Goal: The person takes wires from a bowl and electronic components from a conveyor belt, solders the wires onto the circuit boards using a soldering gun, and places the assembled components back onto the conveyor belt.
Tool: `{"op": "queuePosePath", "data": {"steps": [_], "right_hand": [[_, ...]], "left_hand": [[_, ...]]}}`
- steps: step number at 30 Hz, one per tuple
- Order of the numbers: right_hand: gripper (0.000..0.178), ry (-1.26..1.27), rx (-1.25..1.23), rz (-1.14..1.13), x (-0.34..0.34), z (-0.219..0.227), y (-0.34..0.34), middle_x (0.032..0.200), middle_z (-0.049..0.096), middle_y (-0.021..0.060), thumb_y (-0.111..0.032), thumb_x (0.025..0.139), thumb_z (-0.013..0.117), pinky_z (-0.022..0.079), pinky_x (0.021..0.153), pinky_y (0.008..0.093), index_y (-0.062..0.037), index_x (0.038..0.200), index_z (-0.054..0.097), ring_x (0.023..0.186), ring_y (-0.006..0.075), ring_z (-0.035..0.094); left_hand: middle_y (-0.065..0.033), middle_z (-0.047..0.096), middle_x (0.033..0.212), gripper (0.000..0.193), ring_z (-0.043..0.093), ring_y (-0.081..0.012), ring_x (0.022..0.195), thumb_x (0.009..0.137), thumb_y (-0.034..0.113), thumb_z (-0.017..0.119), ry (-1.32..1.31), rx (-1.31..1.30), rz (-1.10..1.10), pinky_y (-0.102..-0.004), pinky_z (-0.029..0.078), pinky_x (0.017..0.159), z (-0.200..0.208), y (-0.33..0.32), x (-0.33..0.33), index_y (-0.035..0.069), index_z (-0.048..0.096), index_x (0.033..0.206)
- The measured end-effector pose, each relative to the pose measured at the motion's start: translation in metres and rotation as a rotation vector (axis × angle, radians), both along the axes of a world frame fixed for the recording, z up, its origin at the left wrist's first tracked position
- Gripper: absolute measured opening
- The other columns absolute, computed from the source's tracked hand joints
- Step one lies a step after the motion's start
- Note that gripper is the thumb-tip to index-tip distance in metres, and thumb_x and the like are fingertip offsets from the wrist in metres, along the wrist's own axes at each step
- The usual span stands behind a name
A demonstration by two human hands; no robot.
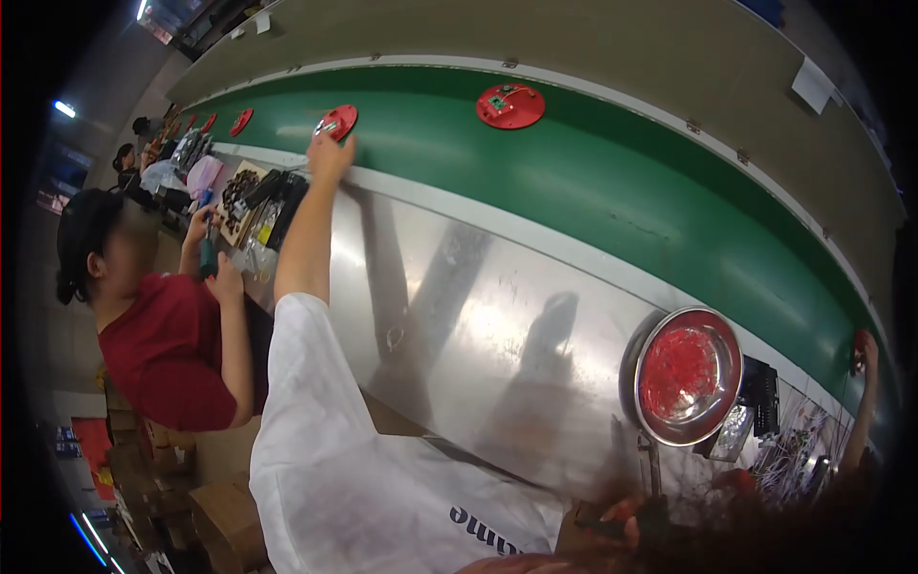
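Note:
My left arm, in a white sleeve, stretches far out to the green belt. My left hand [329,158] has its thumb and fingers closed at the near rim of a red round plate [345,117] that carries a small circuit board. Low in the picture, dim and partly hidden, my right hand [623,521] is closed around something dark that I cannot make out. Near it stands a round steel bowl [732,354] with small red parts inside. A second red plate [526,110], with a green board and wires, lies farther along the belt.
The green belt [612,206] runs behind a steel worktop [469,316]. At left a co-worker in a red shirt [172,354] holds a teal power screwdriver [207,251]. Another person's hand [868,354] touches a red plate at far right. Black bins [760,397] and white wires [794,450] lie beside the bowl.

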State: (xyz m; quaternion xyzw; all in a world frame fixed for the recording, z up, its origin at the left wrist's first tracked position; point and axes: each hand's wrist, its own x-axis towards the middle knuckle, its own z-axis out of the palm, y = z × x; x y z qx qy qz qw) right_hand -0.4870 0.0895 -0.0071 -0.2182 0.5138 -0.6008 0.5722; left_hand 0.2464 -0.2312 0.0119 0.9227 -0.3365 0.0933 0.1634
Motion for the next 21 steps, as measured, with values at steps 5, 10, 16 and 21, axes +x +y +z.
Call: {"op": "queuePosePath", "data": {"steps": [5,10,16,21], "right_hand": [[0.029,-0.073,0.031,-0.019,-0.001,0.002,0.005,0.093,0.053,0.0161,-0.022,0.076,0.059,0.049,0.056,0.0313,0.0014,0.092,0.05,0.063,0.0225,0.054],[0.029,-0.123,0.109,-0.07,-0.003,0.002,0.01,0.093,0.053,0.0162,-0.021,0.077,0.059,0.049,0.057,0.0323,0.0016,0.092,0.051,0.063,0.023,0.055],[0.026,-0.214,0.075,-0.099,0.0,0.002,0.01,0.094,0.054,0.0169,-0.018,0.078,0.061,0.047,0.059,0.0329,0.0021,0.092,0.052,0.066,0.0244,0.055],[0.025,-0.147,0.035,-0.099,0.013,0.028,-0.008,0.093,0.054,0.0173,-0.018,0.077,0.06,0.047,0.06,0.0326,0.0015,0.091,0.052,0.066,0.0239,0.055]], "left_hand": [[-0.0263,0.06,0.125,0.079,0.055,-0.0448,0.118,0.081,0.062,0.061,0.104,-0.069,0.007,-0.0466,0.044,0.101,-0.002,-0.017,0.053,0.003,0.048,0.132],[-0.0257,0.066,0.112,0.069,0.062,-0.0424,0.109,0.078,0.061,0.064,0.019,0.049,0.144,-0.0475,0.05,0.092,0.003,-0.029,0.048,0.001,0.065,0.112],[-0.0217,0.07,0.091,0.051,0.069,-0.0312,0.087,0.079,0.033,0.075,0.225,-0.014,-0.701,-0.0387,0.054,0.077,0.069,-0.028,-0.14,-0.006,0.061,0.109],[-0.0175,0.059,0.113,0.068,0.057,-0.0352,0.104,0.073,0.015,0.078,0.273,0.23,-1.589,-0.0422,0.048,0.09,0.085,0.07,-0.29,0.003,0.049,0.134]]}}
